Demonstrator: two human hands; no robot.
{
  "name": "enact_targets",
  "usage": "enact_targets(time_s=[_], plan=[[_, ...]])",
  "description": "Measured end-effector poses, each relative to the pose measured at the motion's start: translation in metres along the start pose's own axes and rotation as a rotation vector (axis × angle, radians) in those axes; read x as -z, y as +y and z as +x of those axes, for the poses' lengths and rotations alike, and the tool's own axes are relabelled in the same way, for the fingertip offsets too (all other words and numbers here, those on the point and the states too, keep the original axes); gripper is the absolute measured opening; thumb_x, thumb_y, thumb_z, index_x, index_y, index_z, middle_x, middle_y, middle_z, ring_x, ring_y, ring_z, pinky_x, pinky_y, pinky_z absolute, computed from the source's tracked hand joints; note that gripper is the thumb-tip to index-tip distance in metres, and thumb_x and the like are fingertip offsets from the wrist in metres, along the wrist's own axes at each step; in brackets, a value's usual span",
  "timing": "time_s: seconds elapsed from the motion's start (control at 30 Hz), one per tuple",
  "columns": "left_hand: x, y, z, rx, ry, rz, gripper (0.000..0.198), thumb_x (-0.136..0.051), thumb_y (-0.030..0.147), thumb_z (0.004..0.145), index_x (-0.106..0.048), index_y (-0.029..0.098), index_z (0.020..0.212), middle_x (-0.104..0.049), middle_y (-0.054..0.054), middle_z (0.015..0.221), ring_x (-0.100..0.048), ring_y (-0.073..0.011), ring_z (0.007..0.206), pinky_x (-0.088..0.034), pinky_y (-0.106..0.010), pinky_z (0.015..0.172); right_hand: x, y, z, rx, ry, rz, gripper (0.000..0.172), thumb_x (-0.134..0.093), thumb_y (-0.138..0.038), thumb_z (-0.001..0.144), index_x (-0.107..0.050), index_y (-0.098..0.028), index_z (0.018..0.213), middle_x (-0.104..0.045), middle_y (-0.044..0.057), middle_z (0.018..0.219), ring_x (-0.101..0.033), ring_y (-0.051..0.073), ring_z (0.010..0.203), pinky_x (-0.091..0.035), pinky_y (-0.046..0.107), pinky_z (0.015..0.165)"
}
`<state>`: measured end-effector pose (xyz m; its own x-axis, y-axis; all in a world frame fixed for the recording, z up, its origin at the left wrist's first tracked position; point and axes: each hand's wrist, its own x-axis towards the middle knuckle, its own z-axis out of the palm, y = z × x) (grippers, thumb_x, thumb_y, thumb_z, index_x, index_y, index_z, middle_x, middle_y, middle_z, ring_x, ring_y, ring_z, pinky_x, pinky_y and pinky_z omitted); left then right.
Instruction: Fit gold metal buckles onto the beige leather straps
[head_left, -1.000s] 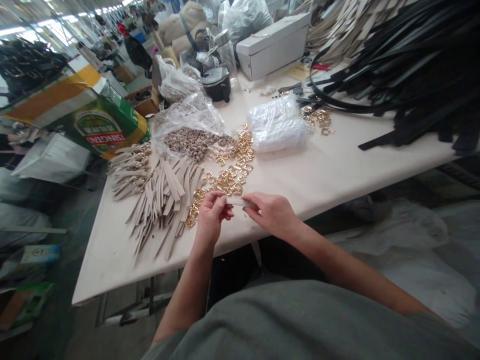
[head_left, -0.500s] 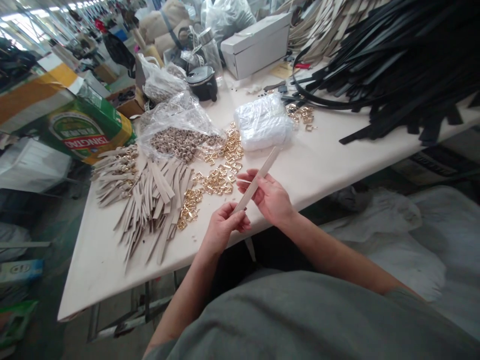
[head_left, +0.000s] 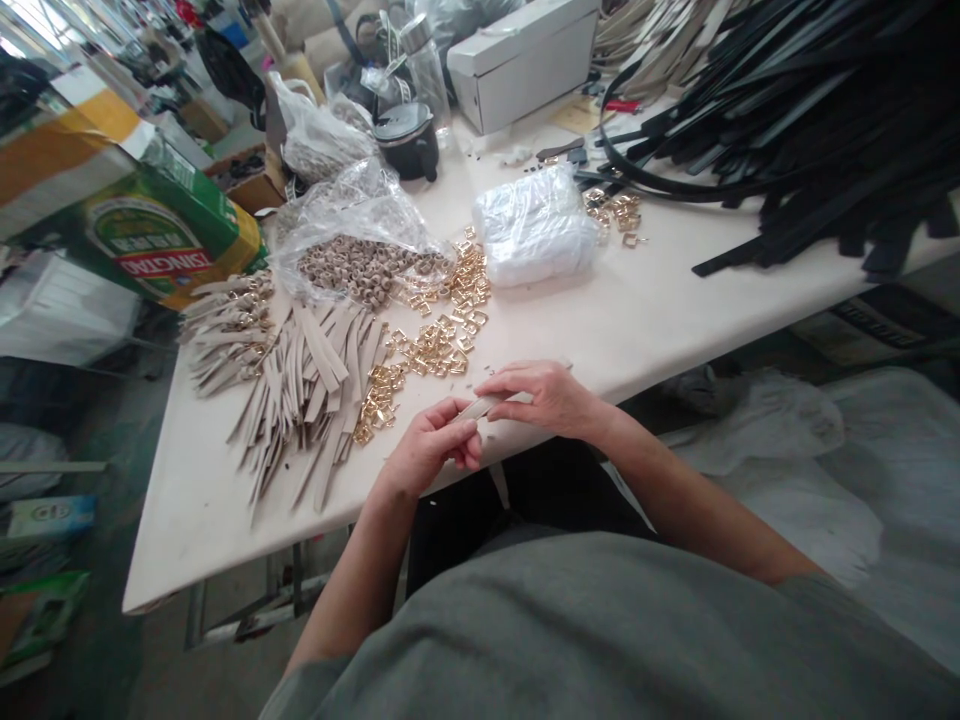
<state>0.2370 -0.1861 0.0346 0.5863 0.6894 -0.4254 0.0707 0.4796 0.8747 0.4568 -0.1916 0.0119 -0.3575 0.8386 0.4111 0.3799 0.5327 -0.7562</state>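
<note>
A beige strap (head_left: 474,409) stretches between my two hands just above the table's front edge. My left hand (head_left: 439,440) pinches one end between thumb and fingers. The fingers of my right hand (head_left: 540,398) close over the strap farther along and hide part of it. Left of my hands lies a pile of similar beige straps (head_left: 311,395). Gold buckles (head_left: 435,345) are heaped beyond my left hand, next to a clear bag of small beige loops (head_left: 352,272). Tiny scraps lie on the table around my fingers.
On the white table (head_left: 645,300) sit a plastic-wrapped white bundle (head_left: 532,225), a black lidded mug (head_left: 406,142) and a white box (head_left: 523,65). Black straps (head_left: 817,130) fill the far right. A green carton (head_left: 161,240) stands beyond the left edge, near finished-looking buckled straps (head_left: 229,325).
My right hand has turned palm-down over the strap, which has swung from steeply slanted to nearly level. My left hand has moved slightly left and keeps its pinch.
</note>
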Motion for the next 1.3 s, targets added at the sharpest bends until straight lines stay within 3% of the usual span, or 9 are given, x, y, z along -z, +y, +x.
enact_targets(time_s=[0.17,0.3,0.43,0.57,0.67,0.87,1.0,1.13,1.3], plan=[[0.004,-0.001,-0.002,-0.013,-0.007,-0.012,0.033,-0.075,0.04,0.08,-0.065,0.016,0.1,-0.066,0.001,0.06,-0.06,-0.0096,0.048,-0.042,-0.017,0.048,0.003,-0.006,0.0,-0.105,0.001,0.092,0.019,-0.073,-0.033,0.086,-0.077,-0.017,0.098,-0.077,0.003,0.087,-0.068,0.015,0.077,-0.05,0.025,0.072],[0.002,-0.001,-0.001,-0.018,-0.008,-0.027,0.029,-0.075,0.039,0.081,-0.064,0.017,0.096,-0.067,0.001,0.06,-0.059,-0.0099,0.047,-0.042,-0.018,0.048,0.008,-0.014,0.002,-0.121,-0.042,0.039,0.012,-0.073,-0.03,0.086,-0.077,-0.019,0.09,-0.075,0.001,0.08,-0.065,0.014,0.071,-0.045,0.024,0.068],[-0.001,-0.001,-0.002,-0.114,0.03,0.088,0.026,-0.071,0.041,0.085,-0.064,0.017,0.094,-0.068,0.0,0.061,-0.062,-0.0121,0.052,-0.044,-0.021,0.051,0.006,-0.015,0.0,-0.132,-0.041,-0.065,0.01,-0.072,-0.027,0.087,-0.076,-0.02,0.081,-0.073,0.0,0.073,-0.063,0.013,0.068,-0.041,0.024,0.065],[-0.006,-0.002,-0.001,-0.353,0.227,0.371,0.031,-0.073,0.035,0.084,-0.067,0.021,0.111,-0.075,-0.004,0.088,-0.068,-0.0145,0.072,-0.051,-0.023,0.061,0.003,-0.018,-0.001,-0.175,-0.035,-0.173,0.009,-0.071,-0.026,0.087,-0.076,-0.021,0.081,-0.074,0.001,0.075,-0.063,0.014,0.07,-0.039,0.024,0.065],[-0.009,-0.004,0.003,-0.597,0.332,0.634,0.022,-0.072,0.028,0.085,-0.073,0.025,0.107,-0.073,-0.006,0.105,-0.069,-0.0176,0.094,-0.054,-0.027,0.076,0.002,-0.024,-0.001,-0.212,-0.032,-0.247,0.011,-0.072,-0.027,0.086,-0.076,-0.02,0.078,-0.074,0.002,0.074,-0.062,0.015,0.068,-0.037,0.025,0.063],[-0.013,-0.001,0.006,-0.89,0.41,0.93,0.008,-0.068,0.023,0.088,-0.075,0.027,0.09,-0.072,-0.004,0.097,-0.068,-0.0182,0.091,-0.055,-0.033,0.084,0.001,-0.031,0.0,-0.295,-0.01,-0.19,0.01,-0.072,-0.025,0.086,-0.076,-0.02,0.079,-0.072,0.001,0.07,-0.062,0.014,0.066,-0.037,0.024,0.062],[-0.007,-0.003,-0.006,-1.037,0.426,0.836,0.007,-0.065,0.03,0.09,-0.07,0.026,0.088,-0.07,-0.004,0.093,-0.066,-0.0214,0.096,-0.052,-0.043,0.096,0.007,-0.029,-0.001,-0.36,0.016,-0.077,0.009,-0.077,-0.026,0.081,-0.076,-0.019,0.077,-0.07,-0.001,0.066,-0.059,0.012,0.061,-0.038,0.024,0.06],[0.006,-0.008,-0.015,-1.038,0.521,0.601,0.02,-0.061,0.044,0.09,-0.065,0.024,0.094,-0.067,-0.006,0.095,-0.065,-0.0234,0.095,-0.053,-0.044,0.091,0.012,-0.031,-0.004,-0.366,0.026,0.04,0.009,-0.077,-0.026,0.08,-0.076,-0.018,0.076,-0.067,-0.002,0.063,-0.056,0.011,0.059,-0.038,0.023,0.059],[0.009,-0.015,-0.011,-0.954,0.499,0.616,0.018,-0.07,0.024,0.084,-0.062,0.023,0.1,-0.067,-0.006,0.097,-0.065,-0.0212,0.095,-0.052,-0.041,0.09,0.01,-0.035,-0.006,-0.329,0.037,0.077,0.011,-0.076,-0.028,0.081,-0.076,-0.018,0.077,-0.066,-0.002,0.063,-0.055,0.011,0.059,-0.038,0.023,0.059]])
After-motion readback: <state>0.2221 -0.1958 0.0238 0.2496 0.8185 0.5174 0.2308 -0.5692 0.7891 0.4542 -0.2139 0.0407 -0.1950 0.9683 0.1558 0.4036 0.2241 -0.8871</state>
